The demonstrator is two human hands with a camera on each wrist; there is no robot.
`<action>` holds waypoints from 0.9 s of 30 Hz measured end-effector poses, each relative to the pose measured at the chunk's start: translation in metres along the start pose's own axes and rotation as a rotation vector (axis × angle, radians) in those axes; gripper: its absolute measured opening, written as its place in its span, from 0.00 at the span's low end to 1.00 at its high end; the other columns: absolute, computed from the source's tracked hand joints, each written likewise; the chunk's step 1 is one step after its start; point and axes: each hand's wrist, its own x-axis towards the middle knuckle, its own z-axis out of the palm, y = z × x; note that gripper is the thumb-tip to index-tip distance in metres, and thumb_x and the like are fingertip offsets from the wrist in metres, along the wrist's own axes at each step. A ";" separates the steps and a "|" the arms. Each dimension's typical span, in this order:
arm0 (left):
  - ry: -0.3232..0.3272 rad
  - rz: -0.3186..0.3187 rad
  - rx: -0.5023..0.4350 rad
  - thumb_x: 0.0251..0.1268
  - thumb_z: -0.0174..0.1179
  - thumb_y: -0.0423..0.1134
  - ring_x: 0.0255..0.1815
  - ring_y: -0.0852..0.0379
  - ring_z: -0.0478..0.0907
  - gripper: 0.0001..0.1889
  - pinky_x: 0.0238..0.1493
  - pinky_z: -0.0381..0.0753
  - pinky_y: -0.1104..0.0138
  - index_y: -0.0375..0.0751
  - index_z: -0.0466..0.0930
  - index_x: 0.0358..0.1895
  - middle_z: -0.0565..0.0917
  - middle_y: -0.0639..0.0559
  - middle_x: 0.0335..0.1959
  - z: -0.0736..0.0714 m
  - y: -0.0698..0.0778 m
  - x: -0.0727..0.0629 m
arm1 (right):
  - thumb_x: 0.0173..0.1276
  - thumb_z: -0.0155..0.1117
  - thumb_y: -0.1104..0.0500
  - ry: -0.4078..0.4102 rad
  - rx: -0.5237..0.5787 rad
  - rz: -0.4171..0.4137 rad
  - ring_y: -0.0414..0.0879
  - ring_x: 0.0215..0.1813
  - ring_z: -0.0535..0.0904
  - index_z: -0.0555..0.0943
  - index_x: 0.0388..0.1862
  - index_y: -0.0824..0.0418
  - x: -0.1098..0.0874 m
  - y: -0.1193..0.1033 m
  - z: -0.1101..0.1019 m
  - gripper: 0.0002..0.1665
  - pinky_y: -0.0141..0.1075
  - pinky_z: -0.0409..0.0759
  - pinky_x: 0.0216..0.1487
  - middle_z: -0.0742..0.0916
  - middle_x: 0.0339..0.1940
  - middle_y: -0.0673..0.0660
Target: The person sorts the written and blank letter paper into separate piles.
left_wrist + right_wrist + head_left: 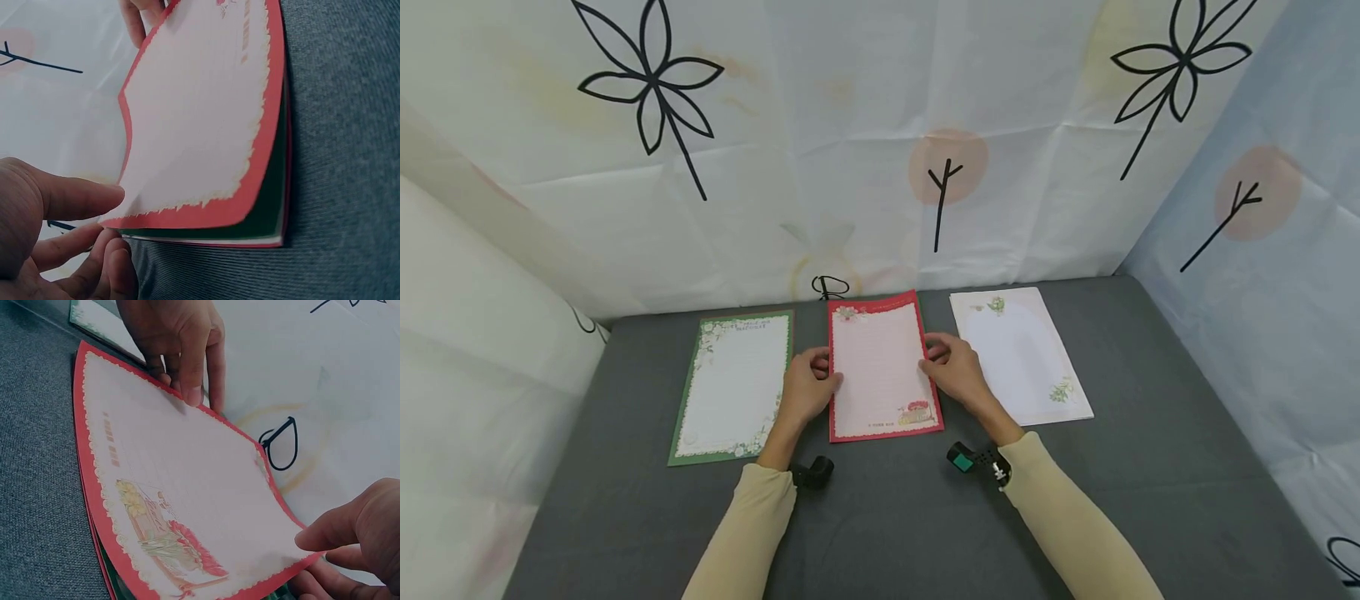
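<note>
A red-bordered sheet of letter paper (880, 367) lies at the middle, pink inside with a printed picture near its lower right corner. My left hand (808, 383) pinches its left edge, thumb on top and fingers beneath. On the right edge my right hand (953, 365) pinches it the same way. Both wrist views show the red-bordered sheet (194, 119) bowed, its edges raised. Under it, a stack of paper with a green layer (272, 206) and white and red layers shows at the border.
A green-bordered sheet (730, 392) lies to the left, partly behind the left hand. To the right is a white sheet (1022, 358) with small green leaf prints. All rest on a dark grey cloth-covered table (880, 525), with printed white curtains (820, 167) behind and at both sides.
</note>
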 end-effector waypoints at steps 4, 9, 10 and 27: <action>-0.002 0.003 -0.033 0.62 0.66 0.26 0.42 0.43 0.82 0.23 0.43 0.82 0.53 0.27 0.78 0.61 0.82 0.36 0.43 -0.002 0.001 0.000 | 0.65 0.68 0.69 0.006 0.028 0.013 0.54 0.40 0.83 0.78 0.64 0.69 0.001 -0.002 0.000 0.27 0.37 0.79 0.37 0.86 0.42 0.65; -0.008 -0.023 -0.064 0.63 0.66 0.26 0.41 0.44 0.83 0.23 0.38 0.83 0.58 0.28 0.78 0.62 0.83 0.38 0.41 -0.005 0.003 0.000 | 0.66 0.68 0.70 -0.001 0.061 0.031 0.54 0.40 0.83 0.77 0.65 0.70 0.000 -0.005 -0.002 0.27 0.36 0.79 0.37 0.86 0.41 0.65; -0.008 -0.028 -0.070 0.63 0.66 0.26 0.41 0.44 0.83 0.23 0.38 0.83 0.59 0.29 0.78 0.62 0.82 0.38 0.41 -0.006 0.004 0.000 | 0.66 0.67 0.70 -0.004 0.069 0.033 0.54 0.40 0.83 0.78 0.64 0.70 0.000 -0.006 -0.003 0.27 0.36 0.79 0.37 0.86 0.41 0.65; -0.018 0.021 -0.197 0.65 0.64 0.26 0.41 0.43 0.85 0.19 0.35 0.82 0.65 0.30 0.80 0.59 0.83 0.37 0.41 -0.011 0.023 -0.001 | 0.71 0.62 0.68 0.002 0.171 0.038 0.56 0.45 0.82 0.79 0.63 0.71 -0.005 -0.016 -0.027 0.21 0.36 0.80 0.42 0.83 0.45 0.66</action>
